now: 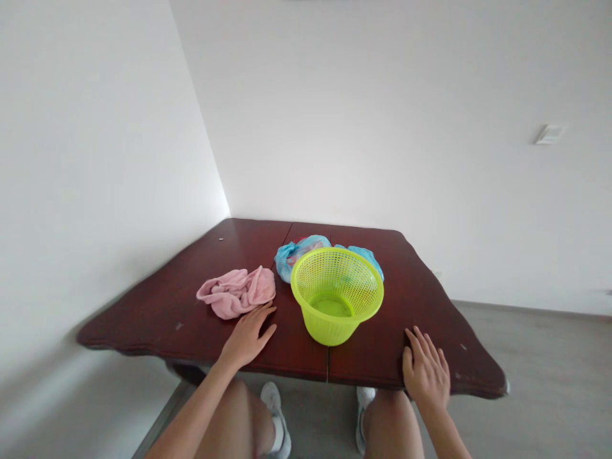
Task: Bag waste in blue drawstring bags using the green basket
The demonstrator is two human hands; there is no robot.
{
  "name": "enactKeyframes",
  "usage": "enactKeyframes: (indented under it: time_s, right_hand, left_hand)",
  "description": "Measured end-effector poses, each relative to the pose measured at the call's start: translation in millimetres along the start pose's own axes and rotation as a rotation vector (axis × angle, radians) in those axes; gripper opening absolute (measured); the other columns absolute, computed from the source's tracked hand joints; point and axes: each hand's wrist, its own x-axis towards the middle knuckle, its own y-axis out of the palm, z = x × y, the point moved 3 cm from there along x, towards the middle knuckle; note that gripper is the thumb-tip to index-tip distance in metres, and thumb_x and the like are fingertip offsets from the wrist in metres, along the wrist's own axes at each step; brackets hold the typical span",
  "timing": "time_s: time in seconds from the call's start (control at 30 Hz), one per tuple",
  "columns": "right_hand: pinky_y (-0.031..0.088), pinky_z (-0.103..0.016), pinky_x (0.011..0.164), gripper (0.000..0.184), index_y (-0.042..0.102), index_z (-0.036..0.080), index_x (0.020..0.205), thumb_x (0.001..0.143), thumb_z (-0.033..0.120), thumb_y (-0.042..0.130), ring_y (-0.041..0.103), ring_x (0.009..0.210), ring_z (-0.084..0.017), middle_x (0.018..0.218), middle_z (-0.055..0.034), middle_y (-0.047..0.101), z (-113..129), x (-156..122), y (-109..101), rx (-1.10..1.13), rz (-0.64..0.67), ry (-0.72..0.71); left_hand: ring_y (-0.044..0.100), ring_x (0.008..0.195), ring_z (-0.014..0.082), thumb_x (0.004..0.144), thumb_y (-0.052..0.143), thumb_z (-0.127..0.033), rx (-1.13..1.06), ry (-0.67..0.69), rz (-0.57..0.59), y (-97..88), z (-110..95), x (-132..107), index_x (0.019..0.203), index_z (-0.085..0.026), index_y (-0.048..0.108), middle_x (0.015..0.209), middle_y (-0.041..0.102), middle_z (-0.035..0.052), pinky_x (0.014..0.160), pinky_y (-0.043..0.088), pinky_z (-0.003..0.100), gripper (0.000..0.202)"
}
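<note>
My left hand (247, 338) lies flat on the dark red wooden table (287, 354), fingers stretched out, its fingertips close to a crumpled pink cloth (236, 293). Whether they touch the cloth I cannot tell. On the table's right part rests my right hand (427, 364), palm down with nothing in it. Between the hands, a little farther off, a lime-green plastic basket (329, 328) with perforated walls stands upright. I see nothing inside it. Behind it lie blue plastic bags (285, 262), partly hidden by the basket; their contents are unclear.
White walls (382, 115) meet the table at its back and left. A wall switch (549, 134) is at the upper right. The table's front edge curves above my legs and shoes (276, 414). Grey floor (540, 357) shows on the right.
</note>
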Motion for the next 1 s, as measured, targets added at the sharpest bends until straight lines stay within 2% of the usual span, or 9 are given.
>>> enactKeyframes:
  time_s: [0.6, 0.77, 1.0]
  right_hand:
    - [0.034, -0.061, 0.143, 0.067, 0.07, 0.021, 0.166, 0.117, 0.046, 0.031, 0.055, 0.169, -0.036, 0.18, -0.0084, 0.062, 0.2, -0.8, -0.2, -0.009, -0.017, -0.022]
    - [0.035, -0.06, 0.142, 0.067, 0.07, 0.022, 0.165, 0.117, 0.046, 0.031, 0.057, 0.168, -0.035, 0.18, -0.0081, 0.062, 0.7, -0.2, -0.8, -0.023, -0.023, -0.02]
    - [0.034, -0.061, 0.143, 0.065, 0.069, 0.022, 0.167, 0.116, 0.043, 0.034, 0.055, 0.169, -0.035, 0.181, -0.0088, 0.061, 0.4, -0.7, -1.8, -0.014, -0.014, -0.016]
  left_hand:
    - [0.059, 0.167, 0.0371, 0.119, 0.062, -0.051, 0.007, -0.023, 0.035, -0.8, -2.3, -1.0, 0.166, -0.03, 0.067, 0.18, 0.061, 0.009, 0.141, 0.047, 0.063, 0.052]
    - [0.061, 0.165, 0.0373, 0.118, 0.063, -0.051, -0.007, -0.021, -0.004, -0.2, -2.1, -2.1, 0.164, -0.03, 0.069, 0.177, 0.064, 0.0097, 0.14, 0.048, 0.063, 0.051]
    - [0.069, 0.156, 0.0362, 0.117, 0.06, -0.041, -0.029, -0.037, -0.076, -3.0, -4.1, -5.7, 0.149, -0.026, 0.077, 0.166, 0.074, 0.0106, 0.137, 0.053, 0.062, 0.04]
